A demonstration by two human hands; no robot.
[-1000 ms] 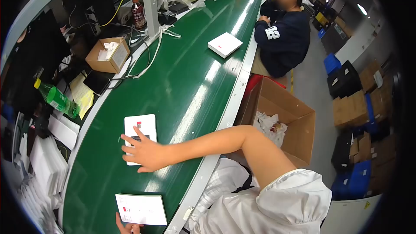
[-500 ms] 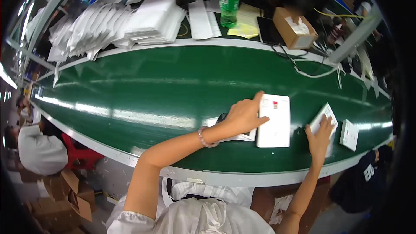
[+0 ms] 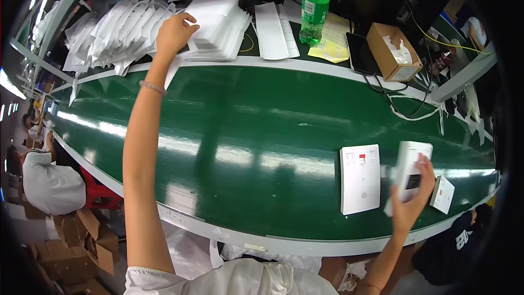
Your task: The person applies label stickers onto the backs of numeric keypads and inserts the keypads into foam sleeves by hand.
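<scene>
My left hand [image 3: 176, 34] is over the white paper stack [image 3: 210, 24] at the back left, its fingers curled. A narrow white piece [image 3: 171, 72] shows below it, beside my wrist; what the fingers grip is hidden. My right hand [image 3: 417, 186] holds a white box [image 3: 412, 155] with a dark label, tilted and blurred, at the right of the green belt [image 3: 262, 109]. Just left of it a flat white box [image 3: 361, 180] with a small red mark lies on the belt. A smaller white box [image 3: 442, 195] lies right of my right hand.
Along the back edge stand a green bottle [image 3: 315, 8], a dark phone [image 3: 361, 53] on yellow paper and a cardboard box [image 3: 394, 52] with tissue. More white sheets [image 3: 128, 33] lie far left. People sit at the lower left [image 3: 49, 180] and lower right [image 3: 453, 246].
The view has swung left from the far right. My left hand has moved from the flat box to the paper stack. A white item under my left arm has left the belt. My right hand has raised its box.
</scene>
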